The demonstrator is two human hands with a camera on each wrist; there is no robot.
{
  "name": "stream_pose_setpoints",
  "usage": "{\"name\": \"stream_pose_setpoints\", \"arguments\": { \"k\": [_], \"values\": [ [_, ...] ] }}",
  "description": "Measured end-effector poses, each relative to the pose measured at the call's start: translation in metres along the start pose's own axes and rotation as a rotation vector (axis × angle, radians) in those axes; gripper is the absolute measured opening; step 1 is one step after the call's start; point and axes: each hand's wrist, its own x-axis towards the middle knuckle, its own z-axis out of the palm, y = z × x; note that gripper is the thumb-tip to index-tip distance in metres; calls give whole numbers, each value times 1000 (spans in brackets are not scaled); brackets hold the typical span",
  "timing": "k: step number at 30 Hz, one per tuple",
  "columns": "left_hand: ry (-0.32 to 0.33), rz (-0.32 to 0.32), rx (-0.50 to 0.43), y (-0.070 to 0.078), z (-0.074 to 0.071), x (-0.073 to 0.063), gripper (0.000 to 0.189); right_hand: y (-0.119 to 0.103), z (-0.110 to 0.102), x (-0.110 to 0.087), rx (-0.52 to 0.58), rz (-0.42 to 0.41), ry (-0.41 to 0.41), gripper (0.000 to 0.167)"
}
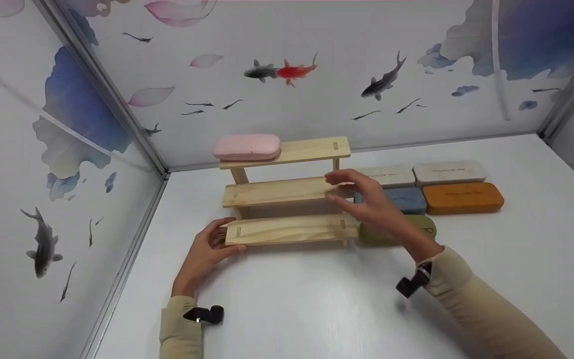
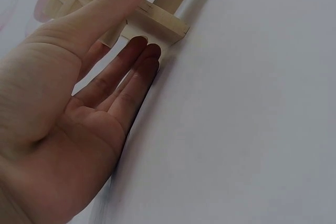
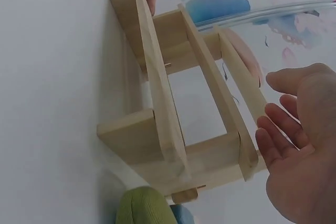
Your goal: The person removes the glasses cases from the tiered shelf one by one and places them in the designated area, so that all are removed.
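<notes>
A three-tier wooden shelf rack point(image 1: 292, 229) stands on the white table. At the left end of its lowest board, my left hand point(image 1: 209, 249) holds on, the thumb along the front edge and fingers round the end. The left wrist view shows that hand point(image 2: 79, 103) with fingertips at the rack's side panel point(image 2: 157, 24). My right hand point(image 1: 366, 199) is by the right end of the middle board, thumb and fingers apart, holding nothing. In the right wrist view this hand point(image 3: 304, 135) hovers beside the rack. A pink glasses case point(image 1: 247, 147) rests on the top board's left part.
Right of the rack lie several glasses cases: green point(image 1: 424, 224), blue point(image 1: 411, 199), orange point(image 1: 464, 198) and two pale ones, one at the back right point(image 1: 449, 172) and one left of it point(image 1: 391, 175). Printed walls enclose the table's back and left side.
</notes>
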Motion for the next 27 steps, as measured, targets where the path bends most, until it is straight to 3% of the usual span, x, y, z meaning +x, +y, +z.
{"name": "stream_pose_setpoints", "arguments": {
  "k": [14, 18, 23, 27],
  "values": [
    [-3, 7, 1, 0, 2, 3, 80, -18, 41, 67, 111, -6, 85, 55],
    [-14, 11, -5, 0, 1, 3, 80, -24, 50, 80, 43, -28, 97, 55],
    [-12, 15, -14, 0, 0, 2, 79, -29, 53, 96, -72, 6, 65, 63],
    [-4, 7, -10, -2, 0, 1, 80, -31, 54, 109, -73, 33, 28, 69]
  ]
}}
